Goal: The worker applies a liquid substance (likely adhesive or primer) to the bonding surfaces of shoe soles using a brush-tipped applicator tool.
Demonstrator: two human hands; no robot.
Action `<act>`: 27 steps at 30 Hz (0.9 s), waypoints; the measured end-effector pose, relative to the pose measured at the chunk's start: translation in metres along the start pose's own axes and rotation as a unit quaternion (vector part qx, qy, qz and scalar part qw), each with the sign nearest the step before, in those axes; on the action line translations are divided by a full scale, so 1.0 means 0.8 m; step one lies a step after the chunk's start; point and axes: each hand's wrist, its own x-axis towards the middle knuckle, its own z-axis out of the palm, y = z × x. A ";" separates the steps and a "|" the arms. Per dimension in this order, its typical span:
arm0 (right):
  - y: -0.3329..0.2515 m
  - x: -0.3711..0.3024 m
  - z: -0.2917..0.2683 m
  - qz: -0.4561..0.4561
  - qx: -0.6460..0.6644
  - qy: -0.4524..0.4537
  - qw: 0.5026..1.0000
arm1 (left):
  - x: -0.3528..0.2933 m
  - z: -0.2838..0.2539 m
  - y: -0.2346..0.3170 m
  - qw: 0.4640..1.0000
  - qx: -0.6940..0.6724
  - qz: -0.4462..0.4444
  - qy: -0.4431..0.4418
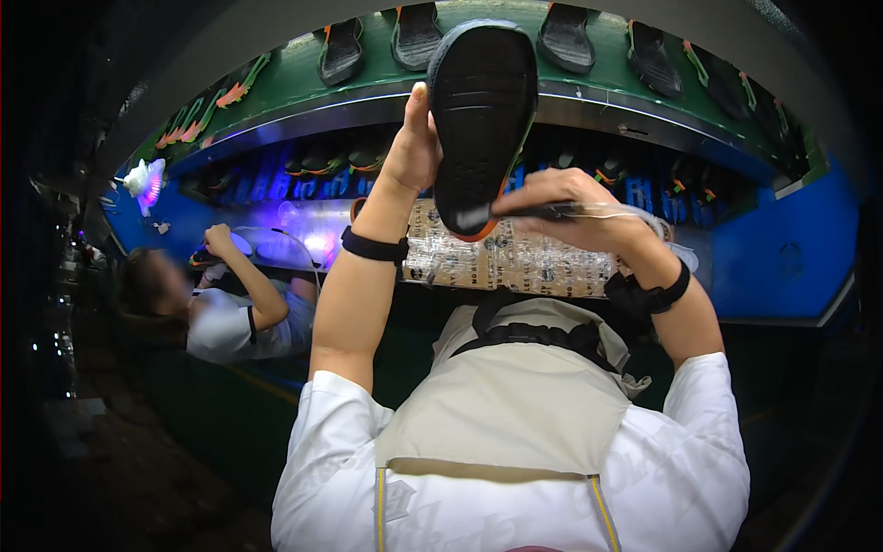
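Observation:
A shoe sole (483, 120), black inside with an orange and pale rim, is held up lengthwise in front of me. My left hand (414, 152) grips it by its left edge, thumb pointing up along the side. In my right hand (575, 210) is a slim dark brush (552, 212), closed in the fingers, with a thin clear tube trailing from it past the wrist. The brush's whitish tip (474, 217) lies against the sole's lower end, near the orange rim. Part of the right fingers is smeared by motion.
Beyond the sole, a green conveyor belt (602, 85) carries several soles. More soles sit on a lower shelf (336, 161) under bluish light. A work ledge wrapped in printed tape (543, 262) crosses before me. At left, another person (235, 308) handles a sole beside a lamp (145, 184).

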 end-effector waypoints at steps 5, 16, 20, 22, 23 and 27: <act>0.018 -0.006 0.003 -0.093 -0.026 -0.095 0.991 | 0.021 0.018 0.001 0.997 0.008 -0.074 -0.037; 0.025 -0.014 0.004 -0.054 -0.107 -0.100 0.988 | 0.003 -0.015 -0.024 0.990 0.039 -0.112 0.076; 0.047 -0.027 0.010 -0.021 -0.094 -0.059 0.994 | -0.076 -0.100 -0.074 0.981 -0.078 0.022 0.175; 0.064 -0.041 0.019 0.042 0.011 0.073 0.996 | -0.133 -0.130 -0.099 0.953 -0.241 0.009 0.184; 0.072 -0.052 0.025 0.136 0.075 0.122 0.980 | -0.152 -0.129 -0.103 0.947 -0.260 -0.020 0.190; 0.103 -0.068 0.048 0.243 0.223 0.197 0.923 | -0.272 -0.183 -0.153 0.879 -0.280 -0.243 0.300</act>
